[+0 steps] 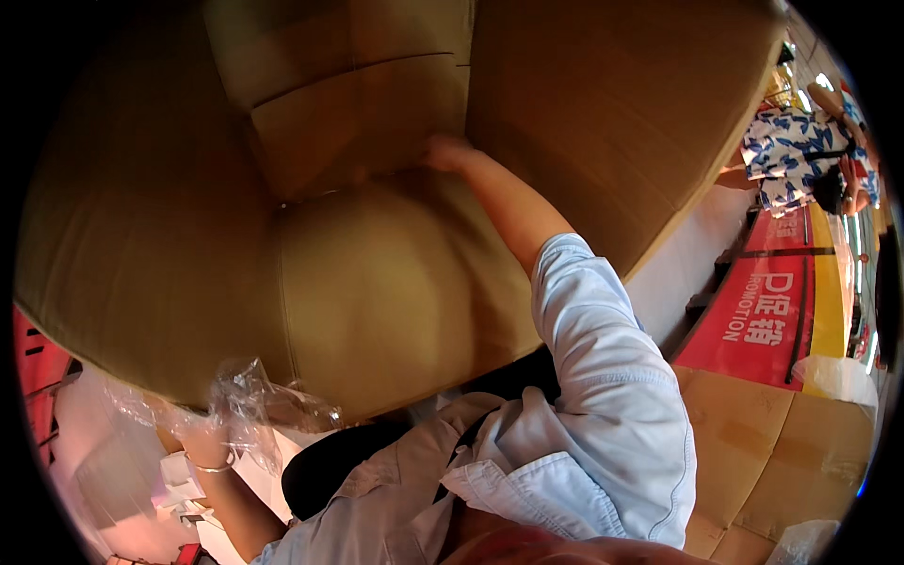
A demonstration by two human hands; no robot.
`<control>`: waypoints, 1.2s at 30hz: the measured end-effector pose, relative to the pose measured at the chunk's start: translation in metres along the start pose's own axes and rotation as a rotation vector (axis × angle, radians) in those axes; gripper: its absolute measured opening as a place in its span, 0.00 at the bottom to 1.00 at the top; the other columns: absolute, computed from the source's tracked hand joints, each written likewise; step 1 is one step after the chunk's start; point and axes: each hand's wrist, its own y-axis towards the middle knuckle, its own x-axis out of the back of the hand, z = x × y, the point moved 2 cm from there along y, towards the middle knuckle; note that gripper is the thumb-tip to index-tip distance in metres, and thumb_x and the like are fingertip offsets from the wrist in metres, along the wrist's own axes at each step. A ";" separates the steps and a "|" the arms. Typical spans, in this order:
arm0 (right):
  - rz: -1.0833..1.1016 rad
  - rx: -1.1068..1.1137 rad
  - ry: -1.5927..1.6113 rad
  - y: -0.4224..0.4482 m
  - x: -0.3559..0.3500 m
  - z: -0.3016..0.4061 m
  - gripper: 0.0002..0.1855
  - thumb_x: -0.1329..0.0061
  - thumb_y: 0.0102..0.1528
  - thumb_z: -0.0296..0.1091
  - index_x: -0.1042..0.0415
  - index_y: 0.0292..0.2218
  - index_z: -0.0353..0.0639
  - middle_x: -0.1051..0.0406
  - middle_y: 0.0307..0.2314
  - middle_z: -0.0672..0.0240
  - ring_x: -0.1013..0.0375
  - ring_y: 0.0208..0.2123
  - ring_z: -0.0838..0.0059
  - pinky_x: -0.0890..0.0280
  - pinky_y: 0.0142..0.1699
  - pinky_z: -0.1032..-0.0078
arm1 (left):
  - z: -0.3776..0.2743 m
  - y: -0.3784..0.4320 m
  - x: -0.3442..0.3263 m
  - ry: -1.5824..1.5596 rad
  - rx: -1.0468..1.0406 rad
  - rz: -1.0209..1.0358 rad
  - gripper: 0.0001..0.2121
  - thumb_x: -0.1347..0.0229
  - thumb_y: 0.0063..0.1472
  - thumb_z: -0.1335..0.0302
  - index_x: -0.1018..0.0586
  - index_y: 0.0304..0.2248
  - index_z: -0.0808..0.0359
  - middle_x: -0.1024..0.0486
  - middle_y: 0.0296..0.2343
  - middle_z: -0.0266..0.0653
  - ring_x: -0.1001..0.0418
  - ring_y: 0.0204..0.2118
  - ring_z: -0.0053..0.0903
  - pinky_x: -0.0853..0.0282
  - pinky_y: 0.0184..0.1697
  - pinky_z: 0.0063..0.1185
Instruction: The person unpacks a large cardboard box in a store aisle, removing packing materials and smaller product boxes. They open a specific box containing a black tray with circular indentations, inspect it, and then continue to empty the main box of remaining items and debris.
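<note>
A large, deep cardboard box [381,282] lies open before me, its inside dim and brown. My right hand [446,152] reaches far into it, at the crease where the inner flap [360,127] meets the wall. Shadow and blur hide its fingertips, so whether it grips anything is unclear. Outside the box's near left rim is my left hand [205,439], with a bangle on the wrist. Crumpled clear plastic film [247,395] is bunched in and around that hand, partly covering its fingers.
White cartons or papers [180,480] lie below my left forearm. At right stand a closed cardboard box [770,438] and a red and yellow promotion display [756,311]. A person in a blue-and-white patterned garment [798,155] is beyond it. Another red panel [35,374] shows at far left.
</note>
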 end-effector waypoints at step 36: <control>-0.207 0.228 -0.136 -0.046 0.056 0.038 0.08 0.60 0.42 0.31 0.32 0.28 0.48 0.33 0.22 0.63 0.34 0.26 0.61 0.39 0.30 0.68 | -0.034 0.095 -0.011 -0.410 0.207 -0.041 0.24 0.47 0.44 0.74 0.40 0.41 0.73 0.37 0.37 0.44 0.40 0.39 0.28 0.45 0.43 0.23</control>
